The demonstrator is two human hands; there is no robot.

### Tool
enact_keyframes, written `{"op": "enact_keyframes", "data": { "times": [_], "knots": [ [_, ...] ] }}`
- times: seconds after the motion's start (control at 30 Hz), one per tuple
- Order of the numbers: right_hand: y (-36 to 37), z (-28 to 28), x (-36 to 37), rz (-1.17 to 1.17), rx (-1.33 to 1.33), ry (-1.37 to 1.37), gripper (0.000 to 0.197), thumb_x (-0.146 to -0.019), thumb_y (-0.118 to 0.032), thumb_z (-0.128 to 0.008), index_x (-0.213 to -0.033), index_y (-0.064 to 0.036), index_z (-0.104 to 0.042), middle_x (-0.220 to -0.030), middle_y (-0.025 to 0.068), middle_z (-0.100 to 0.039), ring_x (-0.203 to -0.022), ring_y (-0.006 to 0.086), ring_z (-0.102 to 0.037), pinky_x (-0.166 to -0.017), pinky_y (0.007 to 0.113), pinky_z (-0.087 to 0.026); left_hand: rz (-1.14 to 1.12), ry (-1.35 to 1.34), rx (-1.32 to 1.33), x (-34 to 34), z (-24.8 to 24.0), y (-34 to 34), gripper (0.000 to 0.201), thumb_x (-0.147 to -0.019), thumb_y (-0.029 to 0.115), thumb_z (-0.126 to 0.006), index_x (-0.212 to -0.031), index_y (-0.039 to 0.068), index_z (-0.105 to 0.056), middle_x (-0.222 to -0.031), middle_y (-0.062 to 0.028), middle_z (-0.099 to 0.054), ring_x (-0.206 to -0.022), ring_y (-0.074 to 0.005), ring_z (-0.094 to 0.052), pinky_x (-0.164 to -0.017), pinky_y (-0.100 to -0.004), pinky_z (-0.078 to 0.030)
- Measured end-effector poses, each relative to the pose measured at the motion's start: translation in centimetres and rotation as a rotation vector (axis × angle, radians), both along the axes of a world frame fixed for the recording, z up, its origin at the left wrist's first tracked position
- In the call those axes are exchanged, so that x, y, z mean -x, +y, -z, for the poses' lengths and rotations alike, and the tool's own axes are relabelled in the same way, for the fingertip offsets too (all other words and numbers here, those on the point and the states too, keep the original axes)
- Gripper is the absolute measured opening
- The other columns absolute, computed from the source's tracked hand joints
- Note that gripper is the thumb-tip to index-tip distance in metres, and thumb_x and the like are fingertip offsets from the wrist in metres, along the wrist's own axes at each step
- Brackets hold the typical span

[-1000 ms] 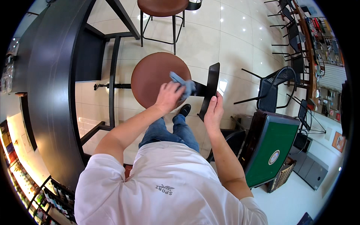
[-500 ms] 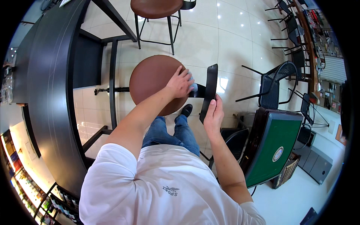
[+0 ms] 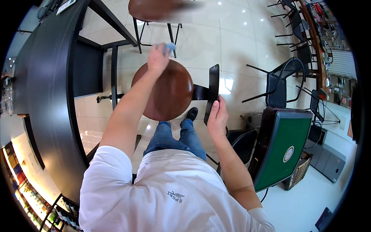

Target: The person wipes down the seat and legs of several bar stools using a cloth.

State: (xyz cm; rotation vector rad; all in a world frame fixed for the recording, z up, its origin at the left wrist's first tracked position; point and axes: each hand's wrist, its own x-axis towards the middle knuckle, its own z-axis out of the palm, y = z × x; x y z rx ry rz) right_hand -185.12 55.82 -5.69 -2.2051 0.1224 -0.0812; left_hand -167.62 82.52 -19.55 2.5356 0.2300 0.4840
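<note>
In front of my legs stands a stool with a round brown seat (image 3: pixel 170 92) and a curved black backrest (image 3: pixel 213 79) on its right side. My left hand (image 3: pixel 157 60) is over the far edge of the seat, its fingers closed on a light blue cloth (image 3: pixel 169 47). Only a small bunched part of the cloth shows past the fingers. At the near end of the backrest, my right hand (image 3: pixel 217 118) grips it, with the thumb in sight and most fingers partly hidden.
A long black table (image 3: pixel 50 81) runs along the left. Another brown stool (image 3: pixel 150 9) stands beyond, partly blurred. To the right are a black chair (image 3: pixel 276 87) and a folded green-topped table (image 3: pixel 284 147). More black chairs (image 3: pixel 295 23) line a wooden counter at the far right.
My left hand has moved with the cloth from the seat's right side, by the backrest, to its far edge, forward and left. My right hand stays on the backrest.
</note>
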Motion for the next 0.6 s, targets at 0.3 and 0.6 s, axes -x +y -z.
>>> {"op": "enact_keyframes", "data": {
  "times": [0.3,0.6],
  "knots": [
    [0.0,0.0,0.1,-0.04,-0.029,-0.006,0.037,-0.105,-0.022,-0.042,-0.127,0.0049,-0.055,-0.102,0.0251,-0.067,-0.092,0.0404,-0.064,-0.083,0.044,-0.049,0.243,0.044,-0.122,6.5,1.6,0.6,0.028,-0.087,0.019,-0.069,-0.114,0.01,-0.066,-0.106,-0.0169,-0.059,-0.095,-0.0378,-0.058,-0.084,-0.0498,-0.049],
    [0.0,-0.1,-0.3,-0.027,0.048,0.007,0.037,-0.106,-0.02,-0.04,-0.129,0.0046,-0.054,-0.106,0.0248,-0.067,-0.097,0.0389,-0.065,-0.086,0.043,-0.05,0.744,0.161,-0.083,19.6,1.1,-2.5,0.027,-0.084,0.015,-0.062,-0.111,0.015,-0.065,-0.105,-0.0128,-0.056,-0.096,-0.0317,-0.057,-0.082,-0.0464,-0.047]
  ]
}}
